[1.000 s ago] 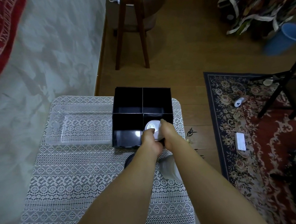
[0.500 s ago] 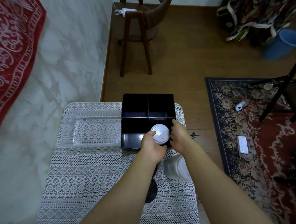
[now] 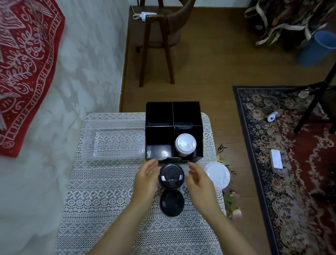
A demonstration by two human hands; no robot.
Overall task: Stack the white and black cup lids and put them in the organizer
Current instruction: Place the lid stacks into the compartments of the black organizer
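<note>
Grips released: left grip point(image 3: 146, 176) and right grip point(image 3: 198, 179) are open-palmed either side of the black lid stack point(image 3: 172, 176), fingers clear of it.
Stack upright on the lace-covered counter point(image 3: 103, 201), axis vertical, round face up, sip flap toward the wrists; glossy moulded plastic. A second black lid point(image 3: 172, 203) lies flat just wrist-side. Beyond the fingertips is the black four-cell organizer point(image 3: 200, 140), hard and shiny, with the white lid stack point(image 3: 185, 145) upright in its near right cell. Loose white lids point(image 3: 218, 175) sit just outside the right grip.
</note>
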